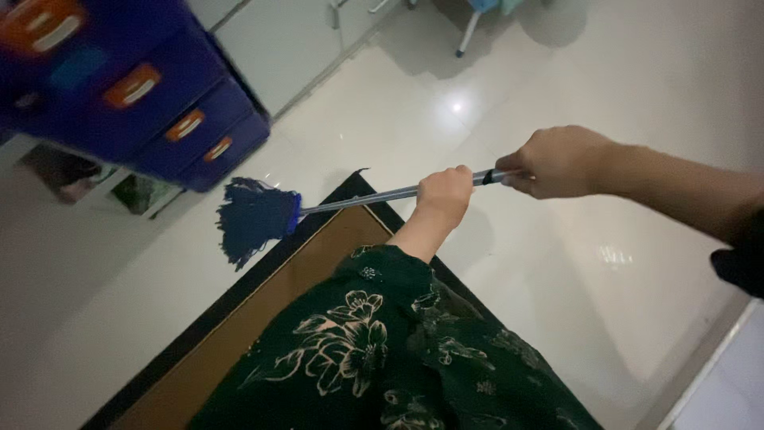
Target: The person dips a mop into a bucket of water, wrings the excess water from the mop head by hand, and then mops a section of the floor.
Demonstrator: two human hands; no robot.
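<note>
Nearest to us is the dark green sleeve (374, 350) with a pale flower print, filling the bottom middle of the view and running up to the left hand (444, 193). Under it lies a brown mat with a black border (318, 255), one corner pointing up toward the mop.

We see the left hand closed in a fist round the metal mop handle (358, 200), partway along the shaft, knuckles up. The right hand (557, 162) is wrapped round the upper end of the same handle, near a black band on it; its bare forearm comes in from the right edge. Two hands spaced apart on the pole looks to us like a lever grip: the far one steers, the near one presses.

The handle slopes down to the left to the blue string mop head (253, 216), which sits on or just over the pale glossy tile floor (557, 271), just beside the mat's corner. We cannot tell if the strings touch the tiles.

Further off, upper left, is a blue plastic drawer unit with orange handles (143, 95), blurred. At the top edge are a white chair or stand leg (468, 33) and white cabinet fronts (278, 40).
</note>
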